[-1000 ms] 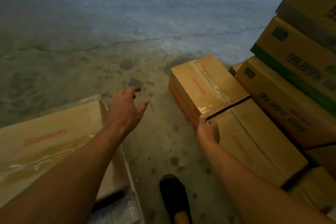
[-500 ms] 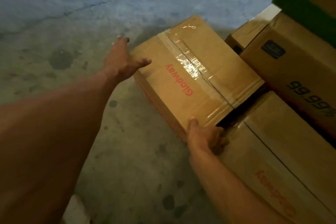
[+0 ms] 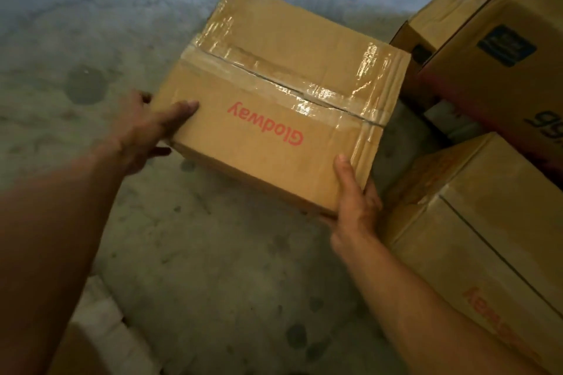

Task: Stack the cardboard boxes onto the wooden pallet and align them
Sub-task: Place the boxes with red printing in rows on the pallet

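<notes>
1. Dropped-load risk, as judged from the grip: the left hand point(image 3: 143, 134) clasped only the left corner of the tan, tape-sealed cardboard box printed "Glodway" point(image 3: 274, 94), thumb flat on top and fingers curled round the side. The right hand point(image 3: 353, 204) gripped only the near right corner, so with little palm underneath the tilted box could slip or tip away from the person
2. Collision risk: a swing to the right could catch the brown cardboard carton with red lettering point(image 3: 475, 237), which stood just beside the right hand
3. The box lay between the two hands and appeared to be raised clear of the stained grey concrete floor point(image 3: 213, 268), with the right thumb lying along its top edge
4. The wooden pallet was out of view
</notes>
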